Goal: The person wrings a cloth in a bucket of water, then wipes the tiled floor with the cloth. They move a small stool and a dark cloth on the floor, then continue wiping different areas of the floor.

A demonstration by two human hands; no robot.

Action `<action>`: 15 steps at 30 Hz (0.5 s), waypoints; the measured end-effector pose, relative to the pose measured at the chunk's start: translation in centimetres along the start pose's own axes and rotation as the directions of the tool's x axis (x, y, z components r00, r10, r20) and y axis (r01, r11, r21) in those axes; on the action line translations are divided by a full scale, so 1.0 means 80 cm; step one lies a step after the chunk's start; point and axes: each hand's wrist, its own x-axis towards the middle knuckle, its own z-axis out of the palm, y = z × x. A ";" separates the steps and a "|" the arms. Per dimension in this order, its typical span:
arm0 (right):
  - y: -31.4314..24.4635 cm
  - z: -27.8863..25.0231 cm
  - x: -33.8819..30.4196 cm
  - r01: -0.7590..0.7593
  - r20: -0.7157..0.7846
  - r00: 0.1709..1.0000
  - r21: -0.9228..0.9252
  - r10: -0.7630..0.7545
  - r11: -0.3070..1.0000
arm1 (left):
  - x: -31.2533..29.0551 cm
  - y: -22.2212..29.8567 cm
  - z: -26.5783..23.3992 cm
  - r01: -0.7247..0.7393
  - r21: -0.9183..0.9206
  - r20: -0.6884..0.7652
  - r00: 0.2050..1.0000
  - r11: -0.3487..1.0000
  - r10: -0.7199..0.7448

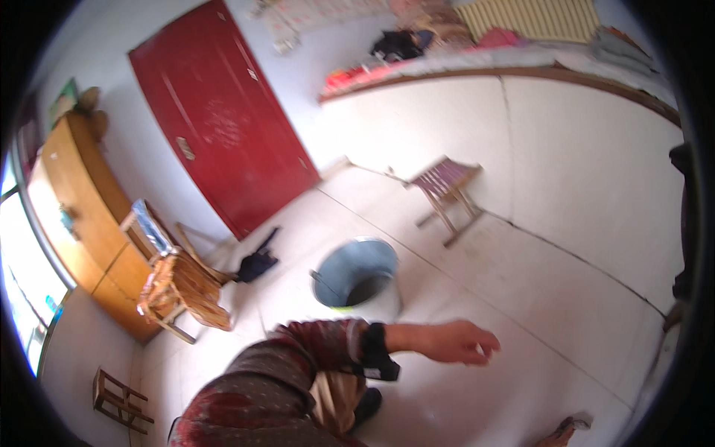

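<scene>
My left hand [454, 343] reaches out to the right above the pale tiled floor [521, 298], its fingers loosely curled and apart, with nothing visible in it. The arm wears a dark red patterned sleeve [298, 357] and a black band [375, 349] at the wrist. A grey metal bucket [357, 276] stands on the floor just beyond the forearm, not touched by the hand. My right hand is out of the picture.
A folding stool with a purple seat [447, 190] stands farther off. A wicker chair [179, 287], a wooden cabinet [74, 216] and a small wooden stool [119, 398] are at the left. A red door [223, 112], a dark cloth [257, 261] and a raised platform with bedding [477, 52] lie beyond.
</scene>
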 end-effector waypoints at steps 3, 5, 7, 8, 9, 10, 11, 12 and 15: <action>-0.119 0.067 0.056 0.086 0.215 0.973 0.001 -0.084 0.996 | -0.007 0.013 0.002 -0.022 -0.025 -0.014 1.000 0.999 0.021; -0.203 0.126 0.054 0.042 0.307 0.942 0.294 -0.136 0.955 | -0.016 0.015 0.005 -0.027 -0.011 -0.036 0.999 1.000 0.026; -0.277 0.183 0.033 0.045 0.382 0.884 0.504 -0.269 0.863 | -0.023 0.015 0.007 -0.006 -0.066 -0.059 0.998 0.998 0.002; -0.309 0.209 0.016 0.065 0.411 0.839 0.575 -0.357 0.815 | -0.026 0.013 0.007 -0.039 -0.037 -0.085 0.996 0.999 0.036; -0.333 0.225 0.000 0.053 0.469 0.772 0.625 -0.429 0.779 | -0.029 0.011 0.006 -0.064 0.001 -0.108 0.992 0.998 0.064; -0.359 0.243 -0.022 0.014 0.535 0.693 0.661 -0.484 0.751 | -0.032 0.009 0.004 -0.068 0.021 -0.147 0.987 0.997 0.071; -0.377 0.252 -0.044 -0.027 0.593 0.602 0.684 -0.535 0.729 | -0.034 0.007 0.003 -0.072 0.035 -0.186 0.979 0.997 0.078; -0.394 0.258 -0.065 -0.073 0.637 0.513 0.700 -0.575 0.710 | -0.038 0.005 0.001 -0.079 0.051 -0.224 0.971 0.996 0.088; -0.422 0.263 -0.126 -0.205 0.734 0.242 0.678 -0.635 0.705 | -0.047 -0.001 -0.004 0.039 0.015 -0.228 0.973 0.999 -0.035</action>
